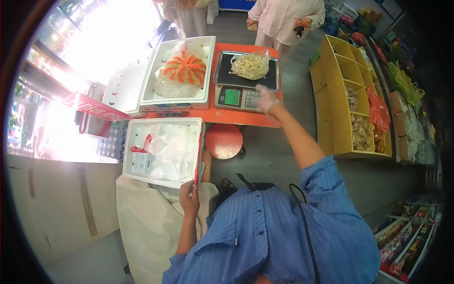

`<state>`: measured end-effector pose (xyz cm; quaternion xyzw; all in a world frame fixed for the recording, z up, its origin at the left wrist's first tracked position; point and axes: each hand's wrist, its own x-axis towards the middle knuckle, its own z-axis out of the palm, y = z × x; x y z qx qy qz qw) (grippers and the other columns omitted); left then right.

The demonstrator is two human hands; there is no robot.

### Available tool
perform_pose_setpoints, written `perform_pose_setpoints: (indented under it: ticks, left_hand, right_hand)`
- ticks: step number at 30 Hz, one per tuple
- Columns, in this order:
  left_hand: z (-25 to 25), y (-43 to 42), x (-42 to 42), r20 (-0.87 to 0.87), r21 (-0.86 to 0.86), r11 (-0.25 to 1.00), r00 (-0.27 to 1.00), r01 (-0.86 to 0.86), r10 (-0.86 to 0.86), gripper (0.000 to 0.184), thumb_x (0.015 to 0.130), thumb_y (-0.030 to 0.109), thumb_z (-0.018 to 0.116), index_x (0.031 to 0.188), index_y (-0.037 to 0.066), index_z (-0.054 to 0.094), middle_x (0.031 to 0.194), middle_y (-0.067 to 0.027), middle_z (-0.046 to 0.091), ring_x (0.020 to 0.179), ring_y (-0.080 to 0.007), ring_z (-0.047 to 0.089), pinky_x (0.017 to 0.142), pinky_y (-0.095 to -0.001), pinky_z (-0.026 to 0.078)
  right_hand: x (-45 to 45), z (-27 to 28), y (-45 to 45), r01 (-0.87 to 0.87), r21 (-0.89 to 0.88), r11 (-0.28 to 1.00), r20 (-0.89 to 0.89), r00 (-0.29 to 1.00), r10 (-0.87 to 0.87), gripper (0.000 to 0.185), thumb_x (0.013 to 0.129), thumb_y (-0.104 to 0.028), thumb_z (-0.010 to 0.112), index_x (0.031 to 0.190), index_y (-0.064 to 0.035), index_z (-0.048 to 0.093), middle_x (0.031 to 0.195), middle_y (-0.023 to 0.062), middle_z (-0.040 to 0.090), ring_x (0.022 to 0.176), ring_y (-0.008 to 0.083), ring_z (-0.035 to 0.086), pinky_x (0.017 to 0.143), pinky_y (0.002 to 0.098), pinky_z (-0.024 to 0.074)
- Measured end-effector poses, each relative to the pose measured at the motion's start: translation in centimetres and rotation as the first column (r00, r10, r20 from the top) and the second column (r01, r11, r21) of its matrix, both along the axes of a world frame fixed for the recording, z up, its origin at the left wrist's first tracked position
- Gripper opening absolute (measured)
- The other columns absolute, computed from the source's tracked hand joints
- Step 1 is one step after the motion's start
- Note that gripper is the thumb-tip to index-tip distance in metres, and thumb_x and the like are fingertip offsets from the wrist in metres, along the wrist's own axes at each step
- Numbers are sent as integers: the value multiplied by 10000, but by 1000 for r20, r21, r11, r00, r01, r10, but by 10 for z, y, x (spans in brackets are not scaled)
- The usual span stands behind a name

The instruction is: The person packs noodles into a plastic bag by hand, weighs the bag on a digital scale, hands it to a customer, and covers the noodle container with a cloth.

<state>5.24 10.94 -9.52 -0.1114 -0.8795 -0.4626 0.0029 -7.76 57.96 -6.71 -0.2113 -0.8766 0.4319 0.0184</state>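
My right hand [267, 100], in a clear plastic glove, reaches over the keypad of a digital scale [231, 97] with a lit green display. Its fingers are stretched out and it holds nothing. On the scale's black tray [222, 75] lies a clear plastic bag of pale, noodle-like strips [250, 65]. Lower down, my left hand [189, 196] rests with its fingers against the near right corner of a white foam box [163, 122]. That box contains clear plastic bags [172, 154], red-handled scissors [139, 149] and a small white packet [141, 163].
Another foam box [146, 94] on the orange table [257, 119] holds a red-and-yellow striped bag [185, 69]. A round red stool [223, 141] stands below. Yellow shelves [331, 94] are at right. Two people stand beyond the table, one in a light shirt [286, 16].
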Motion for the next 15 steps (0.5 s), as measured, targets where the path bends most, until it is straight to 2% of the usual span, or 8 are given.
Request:
perform_pose_setpoints:
  ticks: [3,5,7,9,10,12,14,15]
  left_hand:
    - [1,-2,-29,13,57,998,1000,24,-25,250,869,5,609,1116,10,645,1015,-109,643,838,-188,637,758,-309,508]
    - [5,0,-45,-5,103,995,1000,8,-8,248,874,7,604,1119,5,641,1020,-112,644,842,-190,636,765,-306,506]
    - [4,-2,-53,-17,124,992,999,-37,39,244,879,12,600,1119,3,642,1027,-109,645,853,-186,632,772,-306,505]
    - [-2,-4,-56,-9,156,983,995,-98,101,241,881,19,600,1117,6,645,1030,-104,648,856,-182,629,769,-304,503]
    - [-4,-2,-55,20,161,979,992,-122,121,237,881,25,602,1113,7,649,1029,-102,648,851,-180,628,767,-302,502]
    - [-7,1,-50,77,161,972,984,-171,160,229,882,38,606,1105,10,655,1029,-97,650,843,-177,626,763,-299,500]
    - [-8,8,-42,124,135,972,976,-195,178,223,883,50,610,1097,11,659,1028,-97,650,833,-176,623,757,-297,499]
    - [-9,12,-40,144,121,972,972,-203,185,221,883,55,613,1094,11,662,1027,-97,650,829,-176,622,754,-296,498]
  right_hand:
    - [-19,-4,33,-47,198,979,62,997,36,635,840,-93,667,1428,-32,436,1415,171,491,1131,272,613,823,371,574]
    - [-10,23,24,178,-89,980,70,983,-172,602,844,-113,667,1403,-24,463,1345,146,558,1089,263,637,810,371,572]
    - [14,18,17,-160,-39,986,165,973,164,433,854,-158,682,1265,-76,570,1191,99,632,1070,236,639,812,346,550]
    - [43,-17,13,-619,359,699,122,773,622,327,845,-223,695,1153,-136,627,1118,71,648,1016,245,646,803,361,543]
    - [53,-28,10,-723,609,327,214,547,809,287,839,-261,696,1104,-162,645,1092,60,651,984,256,650,799,376,541]
    - [65,-50,-5,-890,410,199,489,399,775,221,836,-285,678,1032,-184,661,1022,48,660,957,272,648,806,401,536]
    - [92,-110,2,-745,75,662,624,553,552,162,856,-260,652,985,-170,692,1042,71,681,993,277,642,834,396,531]
    - [103,-86,-2,-720,104,686,667,562,489,161,867,-253,624,969,-162,707,1058,82,685,1007,289,640,847,402,529]
